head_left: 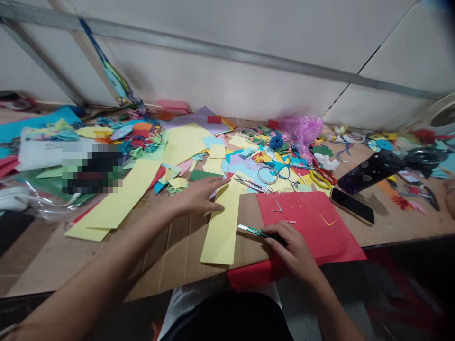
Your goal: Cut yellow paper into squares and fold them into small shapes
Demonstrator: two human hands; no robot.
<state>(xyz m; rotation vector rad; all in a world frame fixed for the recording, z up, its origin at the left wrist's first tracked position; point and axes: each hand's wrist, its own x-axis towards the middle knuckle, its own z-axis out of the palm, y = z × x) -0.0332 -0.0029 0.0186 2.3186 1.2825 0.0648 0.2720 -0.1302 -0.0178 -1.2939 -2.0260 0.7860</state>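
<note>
My left hand (pixel 198 196) lies flat with its fingertips on the top of a long yellow paper strip (pixel 221 225), holding nothing. The strip rests on a flattened cardboard sheet (pixel 177 258). My right hand (pixel 293 248) grips a green-and-black utility knife (pixel 254 232), whose metal blade points left toward the strip without touching it. A red paper sheet (pixel 305 222) lies under and beyond my right hand, with thin yellow and red offcuts on it.
Loose coloured paper (pixel 185 147) covers the table behind my hands. Red-and-yellow scissors (pixel 323 176), a black smartphone (pixel 351 206), a dark device (pixel 369 170) and a pink plastic bag (pixel 302 132) lie to the right. Another yellow strip (pixel 117 201) lies left.
</note>
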